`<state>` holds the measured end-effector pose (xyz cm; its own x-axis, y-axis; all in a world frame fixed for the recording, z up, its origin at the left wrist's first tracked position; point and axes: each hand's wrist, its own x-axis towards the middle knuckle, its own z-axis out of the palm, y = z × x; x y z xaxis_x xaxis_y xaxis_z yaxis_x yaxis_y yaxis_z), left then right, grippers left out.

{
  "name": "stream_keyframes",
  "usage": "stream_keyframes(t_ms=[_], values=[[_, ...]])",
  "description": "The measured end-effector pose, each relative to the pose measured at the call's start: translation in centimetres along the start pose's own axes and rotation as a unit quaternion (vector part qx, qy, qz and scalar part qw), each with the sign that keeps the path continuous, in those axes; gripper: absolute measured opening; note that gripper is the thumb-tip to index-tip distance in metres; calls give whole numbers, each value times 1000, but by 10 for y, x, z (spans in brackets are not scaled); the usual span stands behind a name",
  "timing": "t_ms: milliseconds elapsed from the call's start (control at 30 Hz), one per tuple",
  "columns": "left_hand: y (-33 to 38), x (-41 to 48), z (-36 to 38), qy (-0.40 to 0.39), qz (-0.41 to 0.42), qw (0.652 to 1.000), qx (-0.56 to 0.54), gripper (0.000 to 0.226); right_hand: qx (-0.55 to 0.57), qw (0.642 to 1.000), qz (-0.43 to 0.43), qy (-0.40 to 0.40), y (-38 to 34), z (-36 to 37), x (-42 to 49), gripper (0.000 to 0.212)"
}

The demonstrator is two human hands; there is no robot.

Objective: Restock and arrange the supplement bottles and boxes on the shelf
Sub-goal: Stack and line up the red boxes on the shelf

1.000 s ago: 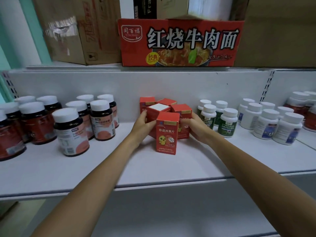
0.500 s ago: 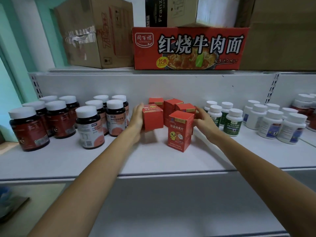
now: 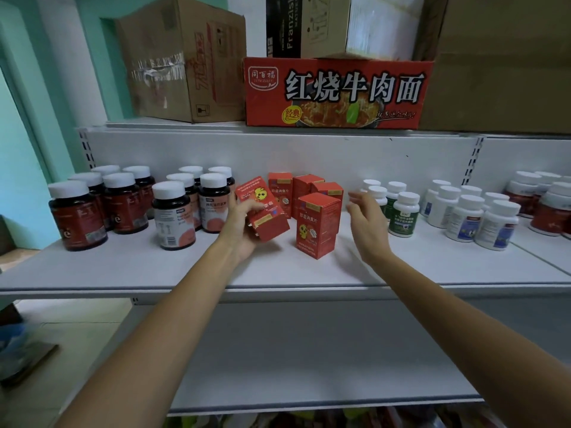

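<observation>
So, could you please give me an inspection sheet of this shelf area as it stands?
Surface: white shelf, front strip bare.
Job's things: tilted red box in left hand; four red boxes upright, front one nearest the edge; dark bottles left; white bottles right.
Clutter: nothing seen.
Hands: left hand grips the tilted box; right hand open, touching nothing.
Cables: nothing seen.
Surroundings: red noodle carton and brown cartons on the shelf above; lower shelf bare.
</observation>
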<state>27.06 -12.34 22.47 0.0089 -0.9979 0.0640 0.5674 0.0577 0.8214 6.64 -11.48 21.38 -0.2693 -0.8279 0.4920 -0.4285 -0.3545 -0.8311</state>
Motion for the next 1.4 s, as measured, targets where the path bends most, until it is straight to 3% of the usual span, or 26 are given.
stream_keyframes(t_ms=[67,133,233,333,467,567,667,733,833,933,967,1033,1067,1100,1200,1267,1333,1400], values=[[-1,-4,1,44,-10,999,-27,38,27,999,-12,-35,-4,2,-9,38],[-3,-5,1,87,28,995,31,30,46,996,-14,-81,-4,5,-19,50],[-6,-9,-4,115,95,979,139,37,22,991,-11,-128,2,9,-25,53],[-7,-8,-13,152,131,964,173,50,24,989,12,-143,4,10,-23,51],[-9,-5,-16,122,140,957,222,61,72,983,54,-162,7,7,-21,47],[-13,-2,-18,118,160,930,308,51,70,980,42,-183,4,8,-18,38],[-14,0,-21,140,147,944,262,46,67,982,23,-173,-2,11,-15,30],[-11,4,-19,134,119,957,230,49,75,981,37,-177,-2,15,-11,37],[-13,15,-15,91,70,948,296,51,60,980,58,-182,1,22,-3,55],[-21,25,-19,43,74,901,425,49,3,984,44,-173,0,29,3,51],[-22,29,-20,39,83,864,494,48,-17,985,33,-167,0,32,5,48],[-19,39,-23,32,85,740,667,50,-52,987,11,-150,0,38,7,46],[-17,42,-23,27,83,702,707,51,-68,988,3,-142,0,41,8,46],[-15,47,-23,16,73,704,706,50,-83,987,-8,-135,-1,44,8,45],[-12,56,-25,-28,43,788,613,68,-137,982,-70,-111,-1,49,9,33],[-10,59,-24,-73,11,835,545,88,-132,986,-96,-38,1,48,13,23],[-10,61,-20,-86,13,869,487,95,-94,991,-74,61,3,44,26,15],[-10,61,-13,-67,58,886,455,103,-84,992,-32,86,6,40,43,21]])
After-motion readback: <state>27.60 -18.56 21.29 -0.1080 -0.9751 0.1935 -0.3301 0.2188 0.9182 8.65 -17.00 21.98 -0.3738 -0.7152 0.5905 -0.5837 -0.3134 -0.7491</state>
